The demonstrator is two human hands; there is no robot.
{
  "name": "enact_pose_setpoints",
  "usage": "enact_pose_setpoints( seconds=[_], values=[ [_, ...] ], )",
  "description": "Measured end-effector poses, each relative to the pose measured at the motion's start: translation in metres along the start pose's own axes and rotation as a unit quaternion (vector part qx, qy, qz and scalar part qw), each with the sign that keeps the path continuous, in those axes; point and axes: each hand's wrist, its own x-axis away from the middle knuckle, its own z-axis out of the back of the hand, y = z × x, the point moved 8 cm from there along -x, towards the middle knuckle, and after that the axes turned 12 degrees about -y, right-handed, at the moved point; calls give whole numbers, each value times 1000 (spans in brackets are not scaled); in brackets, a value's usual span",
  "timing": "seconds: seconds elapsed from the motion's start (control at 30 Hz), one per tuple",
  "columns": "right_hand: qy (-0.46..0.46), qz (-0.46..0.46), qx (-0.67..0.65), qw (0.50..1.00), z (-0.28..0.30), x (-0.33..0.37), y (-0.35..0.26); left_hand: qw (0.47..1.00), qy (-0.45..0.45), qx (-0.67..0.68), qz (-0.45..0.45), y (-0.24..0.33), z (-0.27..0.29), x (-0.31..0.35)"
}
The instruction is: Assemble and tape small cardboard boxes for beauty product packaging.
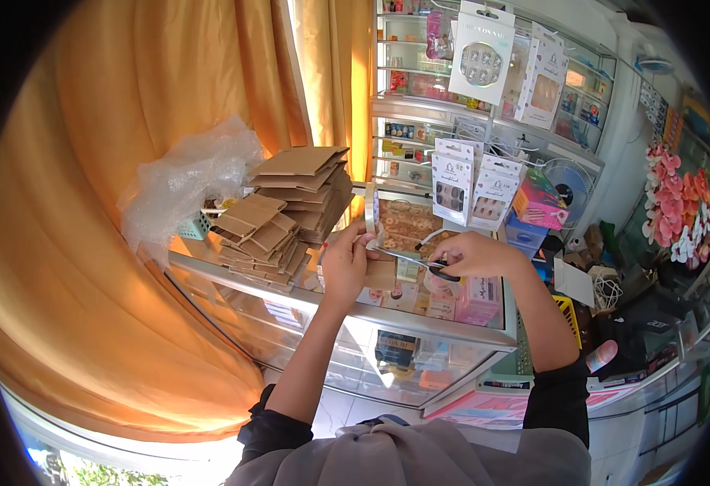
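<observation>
Over the glass counter, my left hand (344,261) is closed on a roll of tape (370,209), which stands up edgewise above the fingers. My right hand (481,253) grips a pair of scissors (446,272) by the dark handles. Their blades point left and reach close to my left fingertips; whether they touch the tape's end I cannot tell. Below the hands lies a piece of brown paper (382,275) on the countertop. Just left of my left hand rise stacks of folded brown paper bags (250,220).
Clear plastic wrap (185,182) and a green basket (195,228) sit at the counter's left end, beside an orange curtain (136,105). Boxed press-on nails (452,180) hang from a rack behind my right hand. Pink boxes (479,301) stand at the right edge. A fan (567,190) is farther right.
</observation>
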Motion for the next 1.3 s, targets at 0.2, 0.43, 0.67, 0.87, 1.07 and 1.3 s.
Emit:
enact_pose_setpoints(
  seconds=[0.2, 0.43, 0.67, 0.87, 1.07, 1.3],
  values=[
    [-6, -14, -10, 1000, 5, -5, -3, 1000, -1, 9, -3, 2, 0, 0],
    [44, -21, 60, 997, 14, -3, -9, 1000, -4, 3, -7, 0, 1, -1],
    [86, -73, 173, 978, 11, -15, 18, 1000, -4, -22, -3, 3, 0, -3],
    [86, -117, 177, 973, -6, -38, 35, 1000, -9, -26, -1, 4, -2, -4],
    [124, -131, 209, 961, -17, -54, 32, 991, 14, -125, -40, -3, 2, -5],
    [137, -157, 282, 936, -23, -57, 4, 988, 7, -153, -8, 4, 0, -4]
  ],
)
